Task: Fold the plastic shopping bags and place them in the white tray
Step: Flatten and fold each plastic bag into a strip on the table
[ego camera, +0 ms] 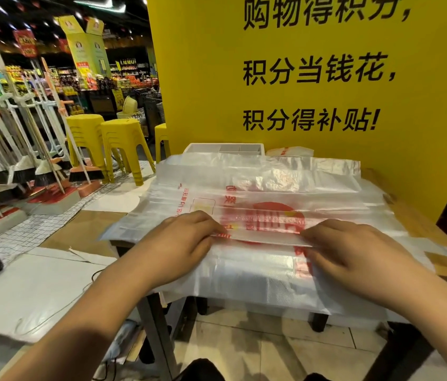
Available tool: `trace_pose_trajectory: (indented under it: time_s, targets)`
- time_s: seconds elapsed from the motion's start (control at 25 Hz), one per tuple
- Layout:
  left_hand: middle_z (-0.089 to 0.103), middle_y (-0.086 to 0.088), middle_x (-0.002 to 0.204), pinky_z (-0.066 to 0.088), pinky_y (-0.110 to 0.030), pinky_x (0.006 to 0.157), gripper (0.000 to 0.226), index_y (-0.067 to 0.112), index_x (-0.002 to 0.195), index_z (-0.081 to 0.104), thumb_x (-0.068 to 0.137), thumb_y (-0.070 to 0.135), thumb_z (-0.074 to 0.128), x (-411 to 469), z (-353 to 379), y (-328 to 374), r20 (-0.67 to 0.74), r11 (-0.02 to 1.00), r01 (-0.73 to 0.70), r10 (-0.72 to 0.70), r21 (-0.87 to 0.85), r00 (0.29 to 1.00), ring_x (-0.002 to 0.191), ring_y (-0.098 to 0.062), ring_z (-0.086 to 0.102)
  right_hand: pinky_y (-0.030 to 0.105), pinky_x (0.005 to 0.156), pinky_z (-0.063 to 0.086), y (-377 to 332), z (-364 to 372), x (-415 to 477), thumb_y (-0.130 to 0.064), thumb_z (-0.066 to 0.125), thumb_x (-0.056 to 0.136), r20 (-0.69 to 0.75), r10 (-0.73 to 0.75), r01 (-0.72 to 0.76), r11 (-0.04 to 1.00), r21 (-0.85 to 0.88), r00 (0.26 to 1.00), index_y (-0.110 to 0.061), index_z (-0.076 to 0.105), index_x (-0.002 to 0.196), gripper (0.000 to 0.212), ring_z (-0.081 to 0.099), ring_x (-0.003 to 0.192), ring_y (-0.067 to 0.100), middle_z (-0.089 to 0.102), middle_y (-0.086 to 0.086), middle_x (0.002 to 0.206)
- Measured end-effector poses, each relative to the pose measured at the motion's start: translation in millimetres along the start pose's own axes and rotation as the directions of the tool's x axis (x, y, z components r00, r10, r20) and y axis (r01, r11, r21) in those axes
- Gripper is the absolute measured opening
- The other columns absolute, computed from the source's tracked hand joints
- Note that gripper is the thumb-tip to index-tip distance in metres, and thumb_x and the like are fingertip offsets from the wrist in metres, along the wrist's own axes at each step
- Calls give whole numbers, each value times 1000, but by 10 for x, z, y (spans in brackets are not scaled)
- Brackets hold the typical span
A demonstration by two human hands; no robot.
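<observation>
Right at the near edge, a translucent plastic bag (261, 270) with red print lies spread flat over a small table (423, 229). Its near flap hangs past the table's front edge over the tiled floor. Both hands sit on top of it, a little way in from that edge and well apart. The left hand (186, 237) is knuckles up with its fingers curled onto a raised fold line. The right hand (354, 251) mirrors it, its fingers bent over the same crease. The crease runs straight between the two hands, and each hand appears to pinch the doubled plastic there.

The bag is wider than the table on the left, where a corner juts out over open floor. On the right, bare wood shows beside the plastic. More layers of plastic stretch away from the hands toward the far side.

At the far edge stands the white tray (225, 148). Its front rim is overlapped by the plastic and its inner dividers show, though what it holds cannot be told. Just to its right lies a crumpled second bag (291, 151). A yellow board (203, 78) with black characters rises directly behind. Yellow stools (120, 138) and a rack of brooms (49, 171) stand off to the left.
</observation>
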State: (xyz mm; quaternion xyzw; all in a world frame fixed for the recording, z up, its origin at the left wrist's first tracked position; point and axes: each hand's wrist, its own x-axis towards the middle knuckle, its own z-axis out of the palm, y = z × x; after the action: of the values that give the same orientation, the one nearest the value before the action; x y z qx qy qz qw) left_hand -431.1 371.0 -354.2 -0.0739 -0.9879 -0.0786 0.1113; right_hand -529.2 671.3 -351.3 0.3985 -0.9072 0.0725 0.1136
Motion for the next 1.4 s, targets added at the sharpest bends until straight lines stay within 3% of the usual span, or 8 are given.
trace_pose_trajectory:
  time_s: [0.28,0.48,0.64,0.84,0.96,1.2,1.32,1.4]
  targets:
    - [68,7,109,46,-28,83,27,26,118,67,104,38,47,373,-426,-84,209,990,120,-102,-75,972,97,-12,59,36,77,48,130,-284,435,-48,44,100,214,39,-47,998,30,976,-31,56,92,22,57,84,12,62,-12,90]
    - [67,7,116,44,-29,79,33,31,122,65,96,49,57,663,-421,-252,134,987,158,-160,22,978,100,-14,59,36,81,48,255,-214,750,-60,46,96,237,151,-167,985,45,960,-34,56,110,31,58,92,17,64,-8,104]
    - [63,10,122,37,-34,101,35,36,129,59,97,48,56,588,-181,-363,-30,975,134,-131,175,991,116,-15,55,35,88,46,232,38,683,-60,43,95,42,161,-159,985,-62,986,-37,52,127,40,58,106,21,58,-8,118]
    - [51,8,145,33,-38,113,35,33,135,58,104,35,43,456,104,-188,-83,1000,30,-30,-6,996,135,-16,42,38,97,45,30,236,662,-42,44,101,-129,87,-85,996,20,988,-28,59,131,36,55,117,23,59,-4,131]
    - [32,11,159,16,-42,123,43,35,147,44,106,43,33,440,213,43,40,999,41,-41,-8,998,148,-11,23,36,110,38,-190,327,666,-43,39,102,-44,-36,41,993,113,998,-30,53,140,42,46,132,18,49,-7,146]
    - [-5,16,166,-7,-47,123,60,53,154,10,95,67,9,231,189,-44,226,973,226,-231,48,946,153,-13,-10,28,123,9,-185,430,598,-51,23,104,113,-40,19,984,180,993,-39,31,153,52,12,151,6,20,-15,163]
    - [-12,11,166,-12,-50,122,70,55,152,1,85,75,-1,193,158,-129,226,939,337,-345,76,911,152,-19,-16,31,124,2,-194,447,604,-53,17,104,174,-19,-7,989,146,984,-41,20,156,54,2,152,8,9,-14,165]
    - [-11,11,166,-14,-48,122,73,47,156,4,87,72,-1,218,203,-34,176,956,278,-290,91,941,152,-14,-17,35,124,3,-232,454,604,-53,15,104,194,9,-34,991,127,981,-42,16,156,54,-1,153,9,5,-14,166]
